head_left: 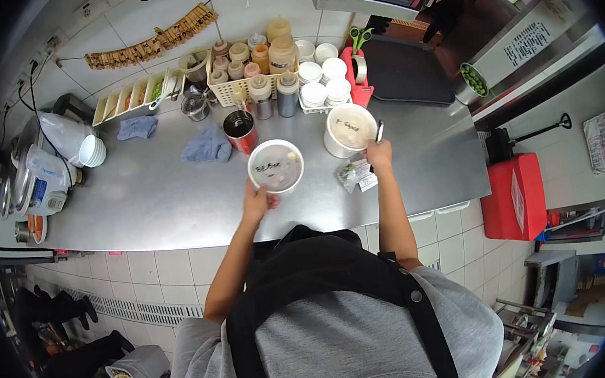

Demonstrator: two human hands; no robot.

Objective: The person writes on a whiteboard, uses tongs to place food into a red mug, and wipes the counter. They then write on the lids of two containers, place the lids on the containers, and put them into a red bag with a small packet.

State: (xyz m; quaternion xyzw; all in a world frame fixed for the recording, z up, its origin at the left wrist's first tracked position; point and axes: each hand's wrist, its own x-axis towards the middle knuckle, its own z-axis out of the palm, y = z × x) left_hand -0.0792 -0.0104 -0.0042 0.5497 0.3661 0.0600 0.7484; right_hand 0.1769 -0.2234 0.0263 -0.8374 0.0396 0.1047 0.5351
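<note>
My left hand grips the near edge of a round white tub, held over the steel counter. Its clear lid carries black handwriting, and pale contents show through. My right hand is closed around a slim white-and-black marker pen. That hand is beside a second white tub, also lidded and written on; whether the fingers touch it I cannot tell. Just below this tub lies a small clear packet with green bits and a white label. A red cup with dark liquid stands behind the first tub.
Along the back of the steel counter stand a basket of squeeze bottles, stacked white cups and a black board. Blue cloths lie left of the red cup. A red bin hangs at the right end.
</note>
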